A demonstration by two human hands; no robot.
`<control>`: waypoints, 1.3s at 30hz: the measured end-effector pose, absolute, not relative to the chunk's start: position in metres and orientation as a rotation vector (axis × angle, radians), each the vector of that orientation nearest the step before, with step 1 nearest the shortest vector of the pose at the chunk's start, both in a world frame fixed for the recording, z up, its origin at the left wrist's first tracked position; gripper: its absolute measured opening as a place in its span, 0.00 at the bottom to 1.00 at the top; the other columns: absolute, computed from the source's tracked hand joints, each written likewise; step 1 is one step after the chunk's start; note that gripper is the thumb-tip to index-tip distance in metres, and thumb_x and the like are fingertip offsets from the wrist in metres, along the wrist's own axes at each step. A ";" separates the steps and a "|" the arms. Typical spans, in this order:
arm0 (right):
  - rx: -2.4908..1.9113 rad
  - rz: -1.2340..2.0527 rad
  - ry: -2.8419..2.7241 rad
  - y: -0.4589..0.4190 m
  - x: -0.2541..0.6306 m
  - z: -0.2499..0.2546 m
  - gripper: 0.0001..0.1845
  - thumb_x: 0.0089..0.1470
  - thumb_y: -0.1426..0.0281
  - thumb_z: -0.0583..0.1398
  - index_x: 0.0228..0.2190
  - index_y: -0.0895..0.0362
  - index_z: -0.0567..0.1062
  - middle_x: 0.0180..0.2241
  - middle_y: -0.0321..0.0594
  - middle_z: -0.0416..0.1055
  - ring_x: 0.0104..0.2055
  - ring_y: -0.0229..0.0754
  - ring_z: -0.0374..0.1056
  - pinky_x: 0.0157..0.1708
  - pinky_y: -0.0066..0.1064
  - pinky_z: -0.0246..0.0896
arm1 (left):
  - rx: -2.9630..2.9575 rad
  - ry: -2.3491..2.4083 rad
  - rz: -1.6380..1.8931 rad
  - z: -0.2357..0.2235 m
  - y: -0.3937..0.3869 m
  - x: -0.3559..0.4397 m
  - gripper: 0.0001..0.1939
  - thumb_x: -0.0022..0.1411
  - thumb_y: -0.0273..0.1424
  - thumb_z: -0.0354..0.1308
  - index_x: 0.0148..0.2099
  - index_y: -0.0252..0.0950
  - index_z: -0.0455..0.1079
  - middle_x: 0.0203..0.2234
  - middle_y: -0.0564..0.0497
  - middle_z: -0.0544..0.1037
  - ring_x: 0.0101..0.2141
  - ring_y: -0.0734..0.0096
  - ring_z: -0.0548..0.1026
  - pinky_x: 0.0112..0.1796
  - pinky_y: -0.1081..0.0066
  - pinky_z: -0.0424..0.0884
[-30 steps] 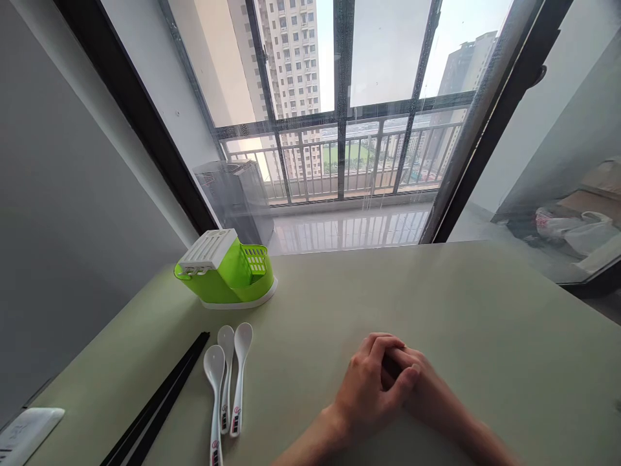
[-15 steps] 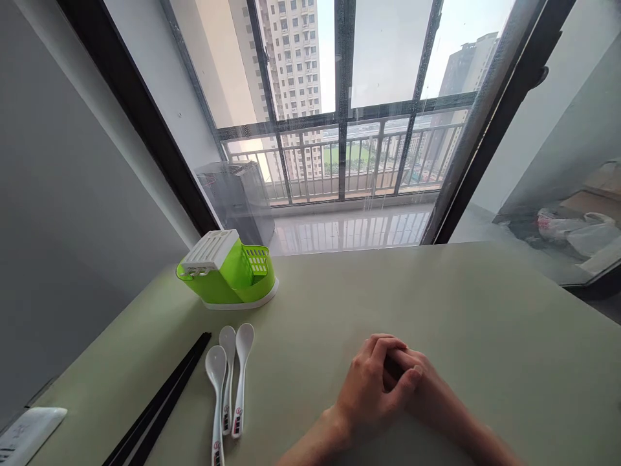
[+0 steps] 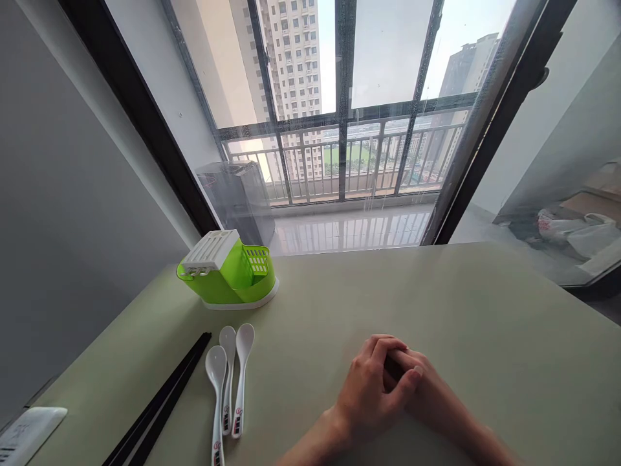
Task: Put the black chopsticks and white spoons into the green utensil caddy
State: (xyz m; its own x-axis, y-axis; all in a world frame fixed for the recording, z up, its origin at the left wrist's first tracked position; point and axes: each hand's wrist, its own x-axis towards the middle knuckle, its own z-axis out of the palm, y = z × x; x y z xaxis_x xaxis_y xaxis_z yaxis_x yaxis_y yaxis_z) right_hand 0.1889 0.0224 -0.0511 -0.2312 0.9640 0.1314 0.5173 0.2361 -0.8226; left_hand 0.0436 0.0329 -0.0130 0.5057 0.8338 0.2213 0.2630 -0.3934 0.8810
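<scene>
My left hand [image 3: 371, 378] lies across my right hand [image 3: 418, 375] on the table, its fingers and thumb closed around it. Beneath that grip, most of my right hand's fingers are hidden, so how they are bent cannot be seen. To the left of my hands lie three white spoons [image 3: 241, 378], bowls pointing away from me, with small red and black marks on the handles. Beside the spoons is a bundle of long black chopsticks [image 3: 167, 395]. Both hands are apart from these utensils.
A green caddy [image 3: 228, 278] with a white slotted top and white base stands at the table's far left. A white packet [image 3: 32, 430] lies at the near left corner. Beyond the pale green table [image 3: 436, 291] is a glass window [image 3: 383, 65] onto a balcony.
</scene>
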 end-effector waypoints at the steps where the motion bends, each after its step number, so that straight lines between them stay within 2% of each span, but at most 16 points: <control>1: -1.361 0.866 -1.855 0.023 0.189 -0.052 0.12 0.62 0.65 0.55 0.27 0.55 0.69 0.29 0.38 0.73 0.28 0.39 0.65 0.29 0.30 0.61 | 1.911 0.906 0.863 -0.013 0.033 0.044 0.16 0.67 0.36 0.59 0.55 0.40 0.68 0.52 0.46 0.75 0.52 0.62 0.75 0.56 0.63 0.71; 39: -1.362 0.870 -1.848 0.024 0.190 -0.056 0.12 0.62 0.65 0.55 0.28 0.55 0.69 0.29 0.38 0.72 0.28 0.39 0.64 0.28 0.30 0.61 | 1.918 0.890 0.878 -0.013 0.033 0.044 0.16 0.67 0.36 0.58 0.55 0.41 0.68 0.51 0.46 0.75 0.51 0.62 0.75 0.55 0.62 0.71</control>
State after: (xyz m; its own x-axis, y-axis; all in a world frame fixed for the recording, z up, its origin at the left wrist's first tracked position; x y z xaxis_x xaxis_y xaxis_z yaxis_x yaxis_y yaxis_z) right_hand 0.1895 0.0238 -0.0564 -0.2274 0.9652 0.1289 0.5157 0.2317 -0.8248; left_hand 0.0440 0.0335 -0.0129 0.5055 0.8287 0.2404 0.2517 -0.4081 0.8776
